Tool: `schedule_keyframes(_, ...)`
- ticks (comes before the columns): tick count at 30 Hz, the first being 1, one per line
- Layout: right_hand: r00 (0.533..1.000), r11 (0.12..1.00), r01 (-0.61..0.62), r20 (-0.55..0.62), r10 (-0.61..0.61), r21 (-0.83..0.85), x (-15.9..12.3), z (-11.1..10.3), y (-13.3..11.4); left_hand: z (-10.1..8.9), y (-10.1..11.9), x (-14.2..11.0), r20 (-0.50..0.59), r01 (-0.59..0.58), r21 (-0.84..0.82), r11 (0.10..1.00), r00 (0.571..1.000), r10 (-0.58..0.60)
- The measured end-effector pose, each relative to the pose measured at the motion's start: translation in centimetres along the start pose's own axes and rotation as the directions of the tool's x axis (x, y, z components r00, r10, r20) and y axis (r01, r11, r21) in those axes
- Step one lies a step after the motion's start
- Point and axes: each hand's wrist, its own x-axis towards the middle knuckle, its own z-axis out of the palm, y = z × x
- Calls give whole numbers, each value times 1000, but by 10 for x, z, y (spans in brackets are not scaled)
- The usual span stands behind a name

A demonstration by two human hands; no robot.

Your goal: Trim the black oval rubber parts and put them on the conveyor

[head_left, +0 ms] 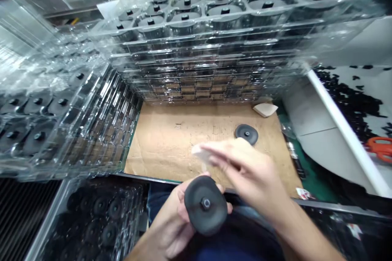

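My left hand [179,216] grips a round black rubber disc [199,216] with a small metal-centred hub in its middle. The fingers wrap behind the disc and their tips show past its edge. Just above it my right hand [257,171], smeared by motion, pinches a small white pad [200,153], apart from the disc. A second black disc [245,132] lies flat on the brown cardboard sheet [162,138] beyond my right hand. Near the sheet's far right corner rests a cream-coloured wedge-shaped piece [265,109].
Tall stacks of clear plastic trays [196,65] holding black discs stand behind the cardboard, with another stack [101,118] on the left. A lower tray [94,220] of discs sits at bottom left. At right are a white-edged bin [346,126], black scraps [352,94] and orange-handled scissors [379,149].
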Motion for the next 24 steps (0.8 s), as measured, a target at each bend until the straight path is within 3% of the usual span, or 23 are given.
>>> schedule_keyframes(2, 978, 978, -206, -38, 205, -26, -8, 9, 22, -1, 2, 2, -9, 4, -49, 999, 1000, -4)
schedule_keyframes(3, 969, 968, -248, -28, 247, -31, -16, 16, 32, -2, 3, 2, -20, -6, -68, 998, 1000, 5)
schedule_keyframes(7, 967, 971, -238, 91, 236, 8, -51, 46, 52, -10, 2, 4, -27, -55, -79, 995, 998, 53)
schedule_keyframes(10, 953, 957, -290, 101, 285, 32, -56, 45, 45, -15, 0, 4, -33, -59, -62, 996, 998, 57)
schedule_keyframes(13, 932, 934, -353, -68, 356, 51, -38, 28, 18, -16, -3, 6, 8, -80, -63, 995, 997, 80)
schedule_keyframes(14, 927, 940, -337, -153, 342, 55, -31, 22, 6, -16, -4, 7, 25, -91, -63, 994, 995, 93)
schedule_keyframes(16, 953, 985, -170, -249, 174, 37, -21, 16, -18, -17, -5, 9, 25, -91, -40, 995, 995, 92)
schedule_keyframes(17, 968, 997, -69, -241, 73, 23, -19, 15, -28, -18, -4, 10, 8, -88, -20, 996, 996, 88)
schedule_keyframes(19, 991, 997, 61, -120, -56, 37, -18, 15, -40, -20, -3, 10, -46, -95, 20, 995, 994, 95)
schedule_keyframes(22, 998, 997, 23, 49, -27, 70, -16, 15, -42, -16, -1, 9, -114, -130, 39, 991, 984, 134)
schedule_keyframes(24, 999, 1000, -18, 29, 18, 10, -11, 16, -39, -9, -1, 8, -104, -95, 48, 994, 990, 100)
